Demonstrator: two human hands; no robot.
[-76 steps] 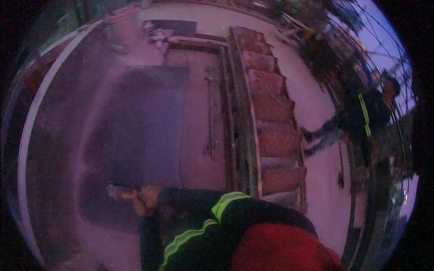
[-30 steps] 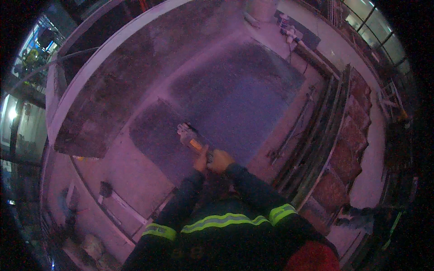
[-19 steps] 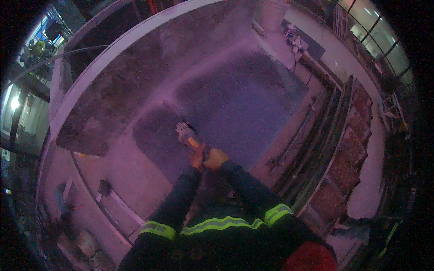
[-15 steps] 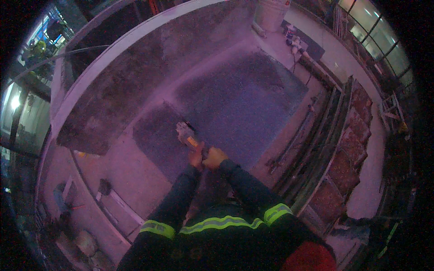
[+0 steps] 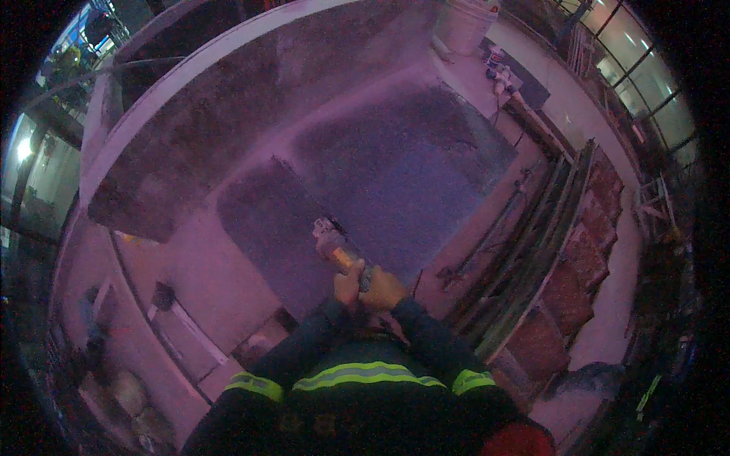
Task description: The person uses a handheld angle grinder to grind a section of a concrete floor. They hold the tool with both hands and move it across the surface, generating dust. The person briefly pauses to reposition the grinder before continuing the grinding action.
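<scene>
Both my hands are closed on an angle grinder (image 5: 342, 251) with a yellow body and a disc at its far end. My left hand (image 5: 347, 285) grips it on the left; my right hand (image 5: 384, 287) wraps its rear part at the right. The grinder is held over a dusty dark grey slab (image 5: 411, 175), with a short dark line across it near the upper left of the tool. Whether the disc touches the slab I cannot tell.
Long dark bars (image 5: 525, 258) and rusty stepped plates (image 5: 570, 327) lie at the right. A white bucket (image 5: 464, 23) and another power tool (image 5: 502, 80) are at the back. A low wall (image 5: 228, 83) curves behind the slab. Part of a co-worker (image 5: 646, 399) shows at lower right.
Since half a second ago my hands and the grinder have shifted slightly down and right in the picture. Earlier, the view was turned, with the co-worker more visible at the right.
</scene>
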